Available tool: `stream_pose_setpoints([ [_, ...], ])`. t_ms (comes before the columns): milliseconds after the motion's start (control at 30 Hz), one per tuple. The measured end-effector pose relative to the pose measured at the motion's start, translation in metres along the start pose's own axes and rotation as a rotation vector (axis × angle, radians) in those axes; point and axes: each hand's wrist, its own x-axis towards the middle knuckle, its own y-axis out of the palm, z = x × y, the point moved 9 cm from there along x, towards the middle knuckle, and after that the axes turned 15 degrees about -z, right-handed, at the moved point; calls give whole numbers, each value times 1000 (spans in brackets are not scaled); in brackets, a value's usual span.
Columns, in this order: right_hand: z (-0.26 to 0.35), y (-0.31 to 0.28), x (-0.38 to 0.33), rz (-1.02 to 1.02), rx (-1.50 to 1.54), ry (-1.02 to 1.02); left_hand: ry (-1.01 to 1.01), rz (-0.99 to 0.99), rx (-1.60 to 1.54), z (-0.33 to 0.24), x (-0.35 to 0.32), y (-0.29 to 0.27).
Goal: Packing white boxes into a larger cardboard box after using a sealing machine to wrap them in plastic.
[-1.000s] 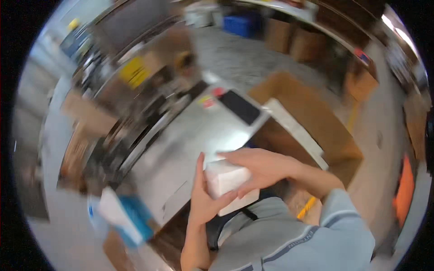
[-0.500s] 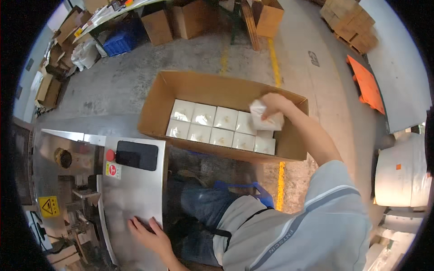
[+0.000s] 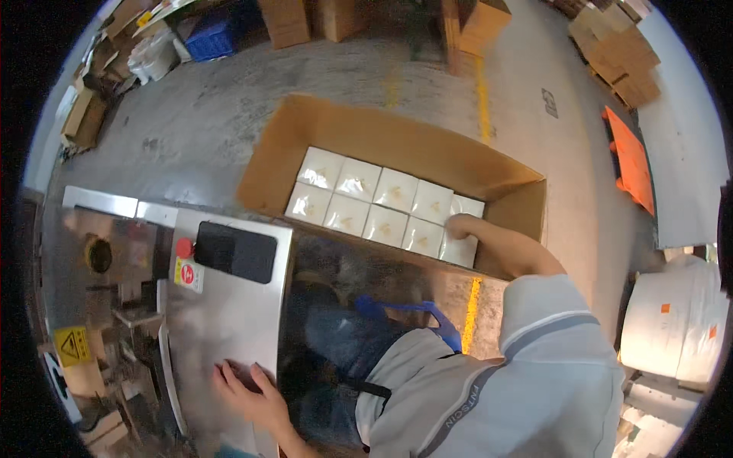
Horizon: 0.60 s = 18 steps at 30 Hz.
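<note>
Inside an open cardboard box (image 3: 405, 133), small white film-wrapped packs (image 3: 395, 188) sit in two rows. My right hand (image 3: 461, 227) reaches down into the box's right end and touches the packs there. Its fingers point downward with their tips hidden, so whether it grips a pack does not show. A white pack (image 3: 467, 205) lies just beyond this hand, in the far row. My left hand (image 3: 248, 389) rests on a metal machine top (image 3: 221, 320), fingers spread and holding nothing.
On the metal top lie a black phone (image 3: 236, 252) and a red button (image 3: 184, 246). A blue plastic stool (image 3: 412, 308) shows below the box. An orange panel (image 3: 631, 160), stacked cartons (image 3: 615, 49) and a large white wrapped roll (image 3: 660, 324) stand to the right.
My right hand has lowered from above the box, where it held a white pack, down onto the packs at the right end. The view has shifted slightly. My left hand stays on the metal top.
</note>
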Motion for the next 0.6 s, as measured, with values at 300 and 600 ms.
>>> stream_pose_setpoints([
  [300, 130, -320, -60, -549, 1061, -255, -606, -184, -580, 147, -40, -139],
  [600, 298, -464, -163, -539, 1298, -560, -886, -504, 263, 466, -209, -305],
])
